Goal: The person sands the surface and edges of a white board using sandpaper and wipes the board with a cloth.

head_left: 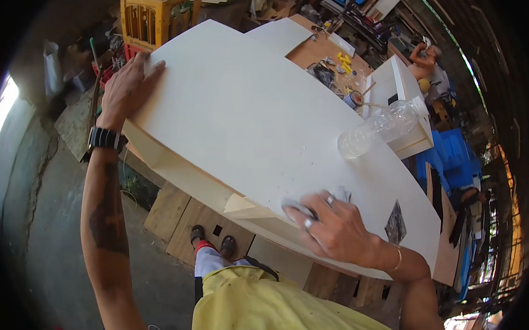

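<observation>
A large white panel lies across the middle of the view. My left hand rests at its upper left corner, fingers spread over the edge and holding nothing. Near the front edge, right of centre, my right hand presses a crumpled grey cloth to the surface; its fingers are slightly blurred. Beyond that hand a clear plastic bottle lies on its side. A dark patch marks the panel to the right of my right hand. Small crumbs are scattered near the middle.
Behind the panel, a brown board carries yellow items and an open can. A yellow crate stands at the upper left. Another person is at the upper right. Wooden boards lie on the floor around my feet.
</observation>
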`<move>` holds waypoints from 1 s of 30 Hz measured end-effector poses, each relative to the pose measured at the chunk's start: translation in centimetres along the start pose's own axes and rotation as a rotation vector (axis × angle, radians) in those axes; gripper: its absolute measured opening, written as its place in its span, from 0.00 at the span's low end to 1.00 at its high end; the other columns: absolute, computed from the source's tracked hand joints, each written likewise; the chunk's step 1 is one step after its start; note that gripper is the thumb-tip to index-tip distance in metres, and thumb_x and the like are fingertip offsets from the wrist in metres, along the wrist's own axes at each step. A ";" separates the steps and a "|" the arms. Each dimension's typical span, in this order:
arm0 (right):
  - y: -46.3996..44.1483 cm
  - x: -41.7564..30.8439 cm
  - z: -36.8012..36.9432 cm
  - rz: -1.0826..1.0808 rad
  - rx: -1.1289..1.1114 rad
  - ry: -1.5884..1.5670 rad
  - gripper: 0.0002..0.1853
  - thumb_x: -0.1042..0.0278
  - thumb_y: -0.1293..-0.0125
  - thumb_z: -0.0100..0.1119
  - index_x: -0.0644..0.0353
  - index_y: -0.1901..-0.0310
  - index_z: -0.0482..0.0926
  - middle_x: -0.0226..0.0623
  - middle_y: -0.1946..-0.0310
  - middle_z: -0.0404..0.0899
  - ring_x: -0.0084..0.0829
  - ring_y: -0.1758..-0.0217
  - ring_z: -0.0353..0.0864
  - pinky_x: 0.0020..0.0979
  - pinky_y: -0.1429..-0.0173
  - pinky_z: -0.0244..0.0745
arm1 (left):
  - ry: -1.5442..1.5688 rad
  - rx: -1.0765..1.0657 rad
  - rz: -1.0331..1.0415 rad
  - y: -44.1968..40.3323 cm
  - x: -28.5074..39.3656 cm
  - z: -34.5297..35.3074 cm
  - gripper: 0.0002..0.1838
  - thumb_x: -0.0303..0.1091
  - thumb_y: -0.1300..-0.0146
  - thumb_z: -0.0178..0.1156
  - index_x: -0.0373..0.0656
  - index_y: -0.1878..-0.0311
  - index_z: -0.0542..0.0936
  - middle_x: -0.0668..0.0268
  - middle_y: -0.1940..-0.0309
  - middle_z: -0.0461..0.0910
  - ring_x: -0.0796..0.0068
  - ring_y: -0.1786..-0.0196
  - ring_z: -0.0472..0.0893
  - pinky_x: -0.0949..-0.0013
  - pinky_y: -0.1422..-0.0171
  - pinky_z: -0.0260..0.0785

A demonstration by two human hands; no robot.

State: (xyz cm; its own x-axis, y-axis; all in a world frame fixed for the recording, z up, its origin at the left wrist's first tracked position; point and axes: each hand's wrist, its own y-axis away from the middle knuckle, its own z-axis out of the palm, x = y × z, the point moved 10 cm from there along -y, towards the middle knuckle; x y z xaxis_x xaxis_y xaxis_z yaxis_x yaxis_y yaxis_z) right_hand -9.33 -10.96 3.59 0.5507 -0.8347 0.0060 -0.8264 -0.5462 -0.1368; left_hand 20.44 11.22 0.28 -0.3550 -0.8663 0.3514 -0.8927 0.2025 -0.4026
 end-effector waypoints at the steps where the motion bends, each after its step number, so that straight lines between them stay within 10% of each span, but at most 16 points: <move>1: 1.2 -0.3 -0.2 0.034 0.002 -0.031 0.23 0.69 0.47 0.67 0.64 0.48 0.81 0.40 0.56 0.76 0.38 0.59 0.77 0.37 0.63 0.77 | 0.001 -0.023 -0.027 -0.1 -0.1 0.2 0.31 0.58 0.29 0.49 0.41 0.36 0.71 0.50 0.43 0.79 0.50 0.41 0.79 0.54 0.38 0.70; 8: -0.6 -1.1 0.8 0.001 0.112 0.078 0.23 0.59 0.47 0.73 0.59 0.50 0.84 0.35 0.47 0.78 0.35 0.46 0.75 0.37 0.46 0.73 | 0.038 -0.107 -0.072 0.8 0.3 -0.3 0.33 0.59 0.30 0.51 0.45 0.31 0.69 0.51 0.37 0.76 0.52 0.35 0.75 0.57 0.33 0.66; 30: 2.3 2.8 1.1 0.382 0.031 0.077 0.40 0.31 0.41 0.59 0.66 0.45 0.80 0.42 0.39 0.75 0.41 0.42 0.72 0.41 0.36 0.66 | 0.009 -0.088 -0.085 0.9 1.1 -0.2 0.34 0.56 0.28 0.50 0.38 0.31 0.68 0.48 0.42 0.76 0.49 0.39 0.77 0.54 0.34 0.67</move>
State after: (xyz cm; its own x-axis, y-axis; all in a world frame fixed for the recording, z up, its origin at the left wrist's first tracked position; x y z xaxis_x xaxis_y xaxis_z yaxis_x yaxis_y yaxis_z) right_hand -9.53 -14.44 2.24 0.1928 -0.9810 0.0228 -0.9657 -0.1938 -0.1730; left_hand 19.21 10.55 0.42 -0.2795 -0.8779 0.3888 -0.9403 0.1683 -0.2958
